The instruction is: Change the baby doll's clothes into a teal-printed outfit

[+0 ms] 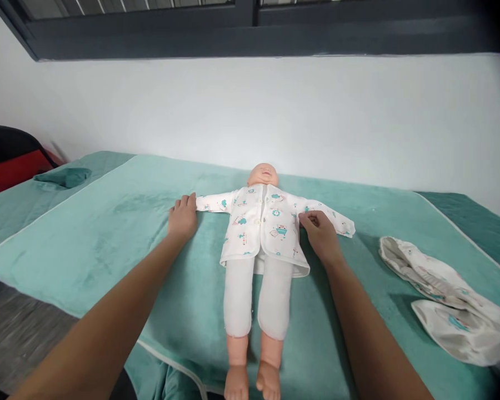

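Lying on its back on the green mat [150,222], the doll [270,222] was between the two hands, its head [263,175] toward twelve o'clock and its feet [236,383] toward six. The left hand [182,216] was at the jacket's [244,228] nine o'clock, palm down, with its fingertips at the end of the left-hand sleeve [214,202]; whether they gripped the cloth, I couldn't tell. The right hand [319,229] was at about three o'clock, below the other sleeve [327,214], its fingers curled in and their tips by the jacket's side. I couldn't tell whether cloth was pinched there.

The jacket, white with a small print, reached past the hips. White covering [274,300] ran down both legs to above the bare ankles. The right-hand sleeve slanted out toward four o'clock, and no doll hand showed at its end; the other sleeve's end was partly under the left hand. The bottom edge of the view cut close across the toes.

Well apart from the doll, at four o'clock, some printed clothes [454,300] lay loosely bunched, their folds hard to sort out and their far end blurred into a dark corner. A red and black thing [16,161] at ten o'clock was cut off.
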`<state>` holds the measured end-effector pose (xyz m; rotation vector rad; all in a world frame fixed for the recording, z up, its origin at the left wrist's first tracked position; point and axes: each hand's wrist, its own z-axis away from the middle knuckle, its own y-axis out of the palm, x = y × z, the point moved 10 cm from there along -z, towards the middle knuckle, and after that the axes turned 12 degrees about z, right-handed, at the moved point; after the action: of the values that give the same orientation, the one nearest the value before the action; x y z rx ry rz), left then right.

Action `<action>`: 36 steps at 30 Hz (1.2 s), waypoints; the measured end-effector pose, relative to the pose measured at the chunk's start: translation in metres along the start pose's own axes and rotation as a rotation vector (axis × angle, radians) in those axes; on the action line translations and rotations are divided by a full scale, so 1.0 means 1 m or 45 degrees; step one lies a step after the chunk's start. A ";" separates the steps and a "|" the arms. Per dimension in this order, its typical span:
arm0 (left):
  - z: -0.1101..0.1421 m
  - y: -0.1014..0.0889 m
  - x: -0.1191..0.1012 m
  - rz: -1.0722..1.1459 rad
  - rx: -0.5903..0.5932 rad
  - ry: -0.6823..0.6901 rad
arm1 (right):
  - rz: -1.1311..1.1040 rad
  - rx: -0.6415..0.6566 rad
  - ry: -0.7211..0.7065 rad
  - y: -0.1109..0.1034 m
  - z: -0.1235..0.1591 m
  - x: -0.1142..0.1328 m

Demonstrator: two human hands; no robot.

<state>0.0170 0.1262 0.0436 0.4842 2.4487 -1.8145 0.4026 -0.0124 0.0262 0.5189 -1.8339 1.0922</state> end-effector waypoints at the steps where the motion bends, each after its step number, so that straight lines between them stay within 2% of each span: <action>1: 0.001 0.000 0.003 0.015 -0.017 -0.032 | -0.011 0.052 -0.086 0.002 0.006 0.014; 5: 0.006 -0.004 0.013 0.045 -0.059 -0.142 | -0.011 0.222 -0.515 0.009 0.043 0.069; 7: 0.008 -0.006 0.015 0.039 -0.075 -0.161 | 0.003 0.215 -0.662 0.006 0.061 0.080; 9: 0.009 -0.007 0.017 0.025 -0.091 -0.189 | 0.019 0.206 -0.725 0.003 0.076 0.078; 13: 0.011 -0.008 0.019 0.002 -0.112 -0.218 | 0.037 0.247 -0.688 0.000 0.101 0.058; 16: 0.013 -0.010 0.020 -0.005 -0.142 -0.252 | 0.073 0.361 -0.548 0.005 0.113 0.042; 18: 0.014 -0.011 0.021 0.009 -0.155 -0.282 | 0.129 0.377 -0.461 0.005 0.116 0.034; 22: 0.014 -0.015 0.023 0.084 -0.172 -0.308 | 0.226 0.261 -0.391 -0.007 0.119 0.026; 26: 0.024 -0.027 0.025 0.218 -0.253 -0.308 | 0.268 0.135 -0.486 -0.015 0.127 0.028; 29: 0.043 -0.039 0.010 0.408 -0.380 -0.172 | 0.437 0.114 -0.558 -0.010 0.132 0.029; 31: 0.060 -0.038 -0.004 0.629 -0.395 -0.109 | 0.519 0.115 -0.564 -0.007 0.131 0.028; 33: 0.077 -0.027 -0.020 0.897 -0.320 -0.117 | 0.546 0.100 -0.546 -0.008 0.130 0.027; 36: 0.097 -0.007 -0.051 1.250 -0.133 -0.154 | 0.542 0.009 -0.443 -0.020 0.130 0.022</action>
<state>0.0496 0.0218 0.0315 1.2296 1.6818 -1.2217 0.3421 -0.1314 0.0290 0.3434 -2.3175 1.3532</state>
